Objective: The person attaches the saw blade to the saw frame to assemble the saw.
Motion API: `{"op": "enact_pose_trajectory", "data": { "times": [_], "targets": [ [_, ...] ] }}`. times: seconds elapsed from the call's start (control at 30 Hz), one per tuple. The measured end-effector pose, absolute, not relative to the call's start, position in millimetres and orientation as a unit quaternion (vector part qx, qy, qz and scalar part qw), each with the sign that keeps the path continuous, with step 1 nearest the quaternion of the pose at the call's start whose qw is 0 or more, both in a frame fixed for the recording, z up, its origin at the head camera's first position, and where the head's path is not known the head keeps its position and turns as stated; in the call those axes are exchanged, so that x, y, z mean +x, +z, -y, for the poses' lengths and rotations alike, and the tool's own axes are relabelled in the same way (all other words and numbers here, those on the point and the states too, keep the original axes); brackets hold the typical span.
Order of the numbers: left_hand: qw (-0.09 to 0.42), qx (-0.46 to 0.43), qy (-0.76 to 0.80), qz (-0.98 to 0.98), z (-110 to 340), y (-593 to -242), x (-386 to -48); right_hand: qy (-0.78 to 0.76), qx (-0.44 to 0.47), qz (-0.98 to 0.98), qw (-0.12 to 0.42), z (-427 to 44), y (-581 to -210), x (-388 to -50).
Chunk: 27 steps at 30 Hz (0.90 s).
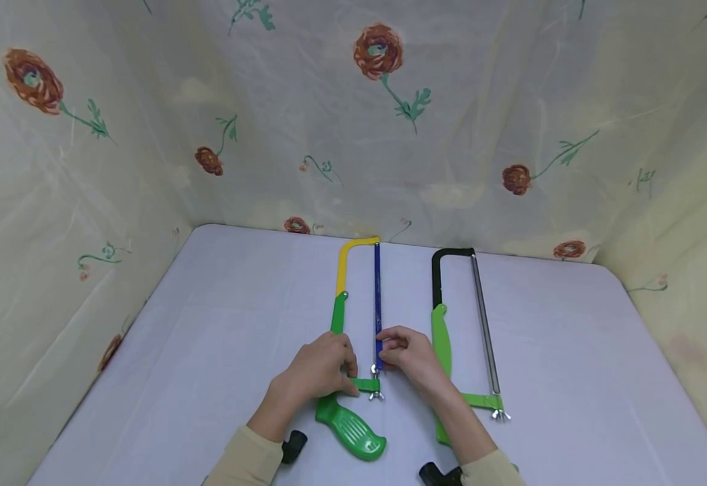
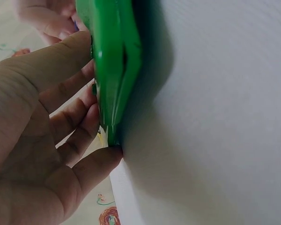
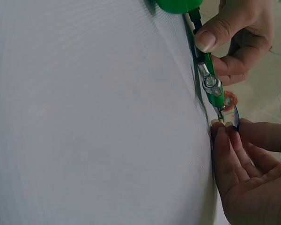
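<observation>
A hacksaw with a green handle (image 1: 353, 432), a green and yellow frame (image 1: 342, 270) and a blue blade (image 1: 378, 283) lies flat on the table. My left hand (image 1: 321, 368) grips its green frame just above the handle; in the left wrist view, thumb and fingertips press on the green frame (image 2: 113, 61). With thumb and fingers, my right hand (image 1: 415, 359) pinches the lower end of the blade. In the right wrist view the blade (image 3: 237, 117) rises edge-on between those fingertips, close to a silver wing nut (image 3: 210, 85). The pinched end is partly hidden.
A second hacksaw (image 1: 441, 341), lime green and black with a grey blade (image 1: 485, 324), lies to the right, partly under my right forearm. The white table (image 1: 207, 324) meets flowered fabric (image 1: 450, 121) at the back and sides. Black wrist pieces (image 1: 294, 447) show near both sleeves.
</observation>
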<state>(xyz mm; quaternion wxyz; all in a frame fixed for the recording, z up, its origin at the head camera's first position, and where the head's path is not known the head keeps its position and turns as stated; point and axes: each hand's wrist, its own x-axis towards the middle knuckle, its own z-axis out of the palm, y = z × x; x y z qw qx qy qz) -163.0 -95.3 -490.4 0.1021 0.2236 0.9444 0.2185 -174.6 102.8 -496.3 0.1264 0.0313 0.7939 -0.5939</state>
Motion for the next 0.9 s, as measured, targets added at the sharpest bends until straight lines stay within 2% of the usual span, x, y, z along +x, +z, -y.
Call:
{"op": "enact_pose_trajectory", "data": {
  "times": [0.9],
  "targets": [
    [0.095,0.226,0.222,-0.944,96,-494,-164,-0.529,0.019,-0.842,0.106,-90,-500,-174]
  ]
}}
